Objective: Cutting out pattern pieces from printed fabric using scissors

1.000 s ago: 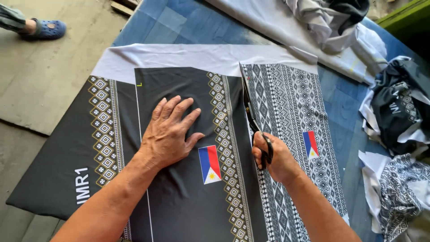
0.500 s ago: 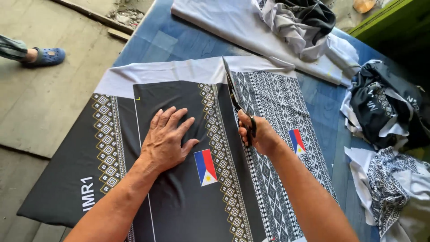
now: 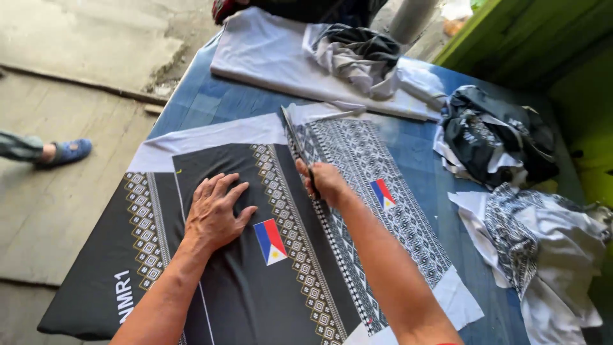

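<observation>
Head view, one entry per item.

My left hand (image 3: 216, 214): fingers spread, palm pressed flat on the black printed fabric panel (image 3: 255, 255), just left of a small flag patch (image 3: 271, 241).

My right hand (image 3: 327, 181): closed around the handles of the scissors (image 3: 299, 150); blades point away from me along the seam between the black panel and the grey patterned strip (image 3: 377, 204). Whether the blades are parted I cannot tell.

Gold diamond band (image 3: 290, 223): runs down the black panel, between my two hands.

Blue table (image 3: 211, 96): carries everything.

White folded cloth (image 3: 281, 57): far edge, well apart from the blades. Crumpled grey-black cloth (image 3: 357, 54) lies on it.

Black-and-white bundle (image 3: 498, 134): right side. Patterned scraps (image 3: 543, 243) heaped nearer me, beside my right forearm.

Another person's foot in a blue sandal (image 3: 64, 152): on the floor, left.
</observation>
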